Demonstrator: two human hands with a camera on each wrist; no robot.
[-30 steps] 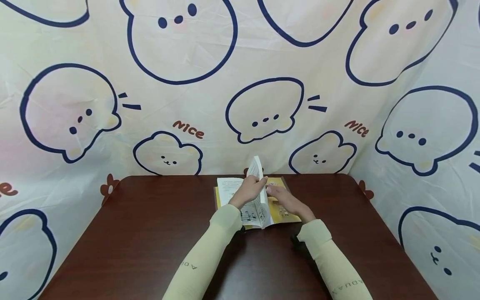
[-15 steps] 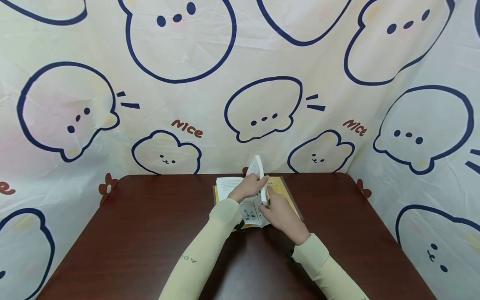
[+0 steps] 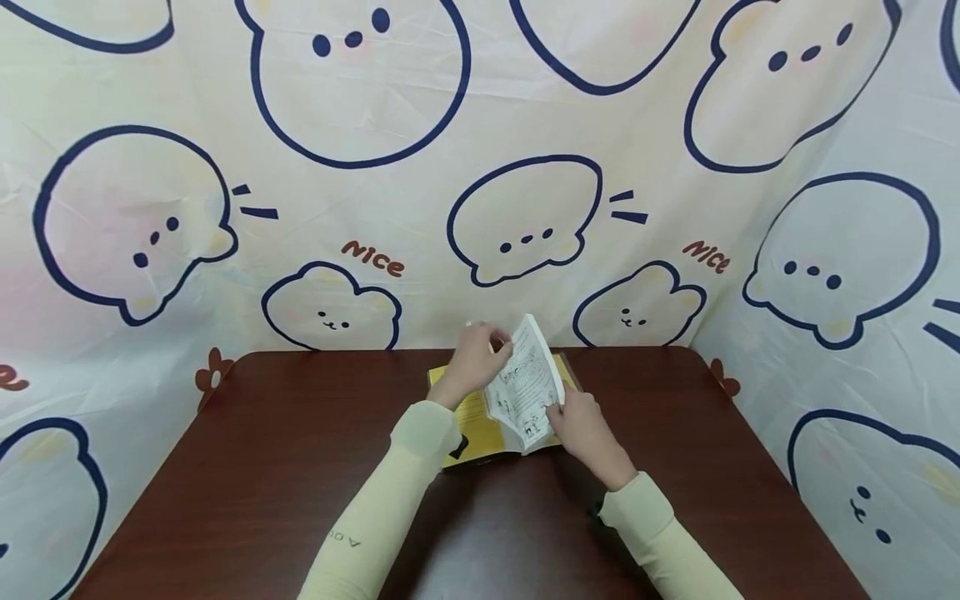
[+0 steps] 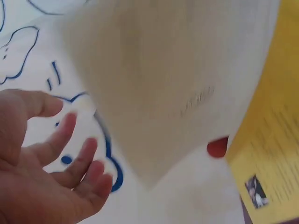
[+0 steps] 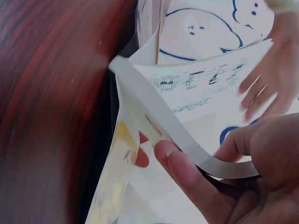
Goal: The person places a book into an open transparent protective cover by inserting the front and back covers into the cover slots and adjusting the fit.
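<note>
An open book with a yellow cover (image 3: 476,429) lies at the table's far side, its block of printed pages (image 3: 521,387) raised and leaning right. My right hand (image 3: 588,429) grips that block by its right edge. In the right wrist view, thumb and fingers pinch the thick page block (image 5: 149,95). My left hand (image 3: 472,358) hovers over the book's left half, just left of the pages. The left wrist view shows this hand (image 4: 60,168) with fingers loosely bent and holding nothing, beside a blurred pale page (image 4: 140,93).
The book rests on a dark brown wooden table (image 3: 300,467). Behind and around it hangs a pale curtain (image 3: 420,300) printed with blue-outlined cartoon faces.
My left hand has let go of the pages and moved left. The right hand has taken hold of the page block, which now leans right, and the yellow inner cover on the left shows.
</note>
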